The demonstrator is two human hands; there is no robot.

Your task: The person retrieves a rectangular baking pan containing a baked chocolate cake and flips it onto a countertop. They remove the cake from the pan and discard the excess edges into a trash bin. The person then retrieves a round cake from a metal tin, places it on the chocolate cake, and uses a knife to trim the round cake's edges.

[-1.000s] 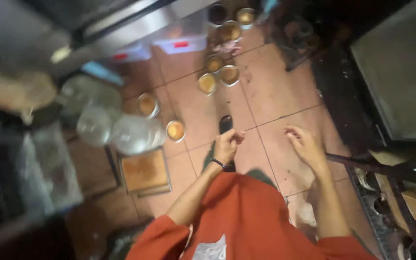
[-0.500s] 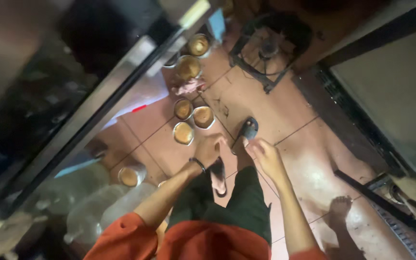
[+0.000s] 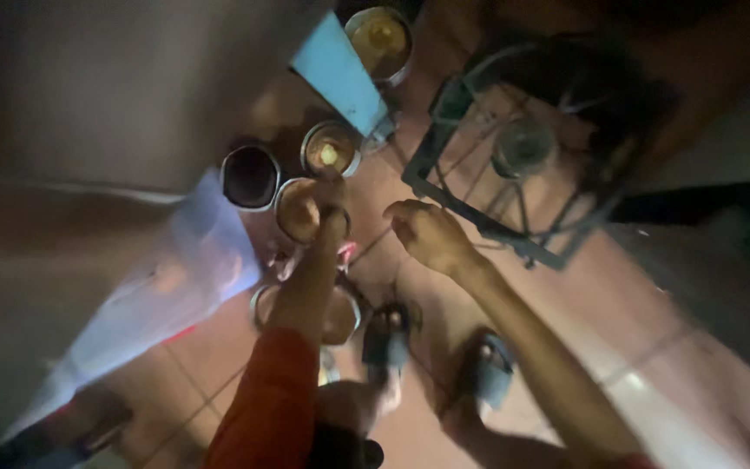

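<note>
My left hand (image 3: 330, 195), at the end of an orange sleeve, reaches down to the far rim of a round metal bowl (image 3: 299, 215) on the tiled floor. The dim, blurred view hides whether its fingers grip the rim. My right hand (image 3: 425, 233) hovers just right of that bowl with its fingers curled in and nothing visible in them. More metal bowls stand around: a dark one (image 3: 250, 176), one with yellowish contents (image 3: 330, 149), a larger one farther off (image 3: 380, 39), and one under my left forearm (image 3: 345, 314).
A black metal burner stand (image 3: 523, 148) sits on the floor at the right. A light blue board (image 3: 336, 74) leans near the bowls. A pale plastic sheet or tub (image 3: 175, 278) lies at the left. My sandalled feet (image 3: 388, 334) stand below.
The view has swung and closed in on the bowls and burner stand. My left hand has stretched out to a bowl, and my right hand has curled shut beside it.
</note>
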